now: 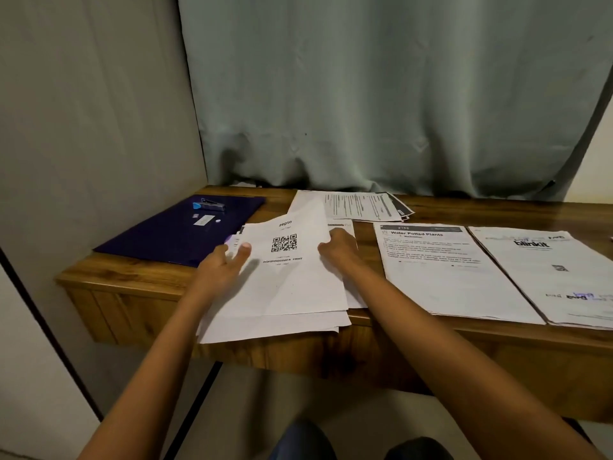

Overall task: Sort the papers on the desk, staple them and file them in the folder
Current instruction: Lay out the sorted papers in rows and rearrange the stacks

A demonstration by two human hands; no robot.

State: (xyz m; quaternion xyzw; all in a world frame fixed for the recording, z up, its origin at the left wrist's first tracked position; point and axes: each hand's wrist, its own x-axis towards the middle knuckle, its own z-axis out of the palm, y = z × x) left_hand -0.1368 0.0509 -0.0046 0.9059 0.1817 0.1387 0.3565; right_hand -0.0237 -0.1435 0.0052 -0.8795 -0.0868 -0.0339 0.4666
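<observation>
A loose stack of white papers (285,287) lies at the desk's front edge, topped by a sheet with a QR code and the word "zepto". My left hand (222,263) rests on the stack's left side, thumb on top. My right hand (338,249) grips the top sheet's right edge, which curls upward. A dark blue folder (159,240) lies flat at the left, with a blue stapler (209,206) on it. To the right lie a "Water Potted Plants" pile (447,277) and a "blinkit" pile (550,277). More printed sheets (358,204) sit at the back.
The wooden desk (428,210) is narrow, against a grey-green curtain (381,94) at the back and a wall on the left. The front stack overhangs the desk's front edge. My knees show below.
</observation>
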